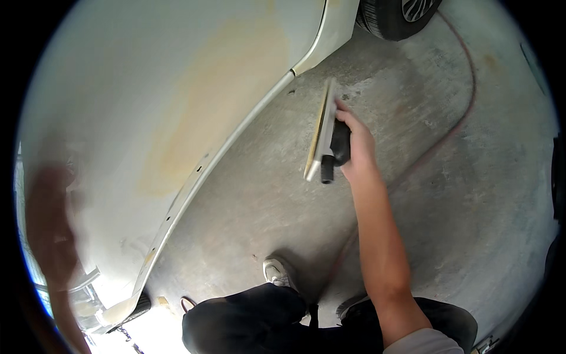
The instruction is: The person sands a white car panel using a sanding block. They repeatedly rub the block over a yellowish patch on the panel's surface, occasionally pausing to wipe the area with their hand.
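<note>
**Sanding block held off the car panel**

The person stands close beside a white car body panel [147, 88], looking down along it. The right hand [356, 147] grips a long sanding block [321, 133] by its black handle on the back; the fingers [345, 118] are wrapped around that handle, closed tight on it. The block is turned on edge, its pale flat face toward the panel, and it hangs in the air over the concrete floor [448, 194], near the panel's lower edge but clear of it. A short black stub sticks out from the block's lower end.

On the panel, a wide yellowish patch [218, 94] spreads across the white paint, running from the upper middle down toward the sill. The left hand [53, 236] is at the far left of the view, a blurred reddish shape against the panel; whether its fingers are spread or pressed together, I cannot tell, nor whether it touches the surface.

A red hose [466, 106] curves over the floor on the right, and a dark tyre [392, 17] shows at the top. Below, the person's dark trousers and a grey shoe [278, 272] are in sight.
</note>
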The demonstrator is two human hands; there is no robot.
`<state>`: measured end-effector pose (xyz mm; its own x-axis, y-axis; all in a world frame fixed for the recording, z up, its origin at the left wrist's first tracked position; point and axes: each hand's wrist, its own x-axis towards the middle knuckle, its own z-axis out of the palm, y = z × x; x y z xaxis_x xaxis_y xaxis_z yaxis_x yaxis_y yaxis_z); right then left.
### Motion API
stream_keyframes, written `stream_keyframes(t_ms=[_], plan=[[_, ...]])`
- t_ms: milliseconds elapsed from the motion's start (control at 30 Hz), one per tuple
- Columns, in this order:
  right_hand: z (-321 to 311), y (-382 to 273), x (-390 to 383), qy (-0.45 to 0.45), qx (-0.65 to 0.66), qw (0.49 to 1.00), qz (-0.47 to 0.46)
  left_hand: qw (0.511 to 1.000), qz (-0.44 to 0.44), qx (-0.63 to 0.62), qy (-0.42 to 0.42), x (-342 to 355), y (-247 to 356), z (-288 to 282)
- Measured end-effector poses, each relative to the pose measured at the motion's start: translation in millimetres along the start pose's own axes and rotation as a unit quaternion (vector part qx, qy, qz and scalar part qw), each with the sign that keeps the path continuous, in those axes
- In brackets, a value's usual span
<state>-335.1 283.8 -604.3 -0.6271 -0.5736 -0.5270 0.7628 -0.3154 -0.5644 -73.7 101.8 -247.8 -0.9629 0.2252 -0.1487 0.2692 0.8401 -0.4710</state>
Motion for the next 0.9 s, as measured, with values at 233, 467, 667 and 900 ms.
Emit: stream_keyframes(t_ms=[233,467,667,900], plan=[[-56.1,39.5,-12.6,-0.346,0.044,0.935,-0.063,0.953,-0.080,-0.277,0.092,150.3,149.2,196.0],[-73.9,21.4,-12.4,-0.158,0.007,0.979,0.127,0.827,-0.283,-0.471,0.119,182.3,211.2,247.3],[-36.5,50.5,-8.9,-0.006,-0.275,0.927,-0.256,0.722,-0.401,-0.561,0.053,189.0,246.9,257.8],[-8.2,13.5,28.4,0.080,-0.439,0.796,-0.410,0.624,-0.334,-0.703,0.075,165.8,264.0,251.5]])
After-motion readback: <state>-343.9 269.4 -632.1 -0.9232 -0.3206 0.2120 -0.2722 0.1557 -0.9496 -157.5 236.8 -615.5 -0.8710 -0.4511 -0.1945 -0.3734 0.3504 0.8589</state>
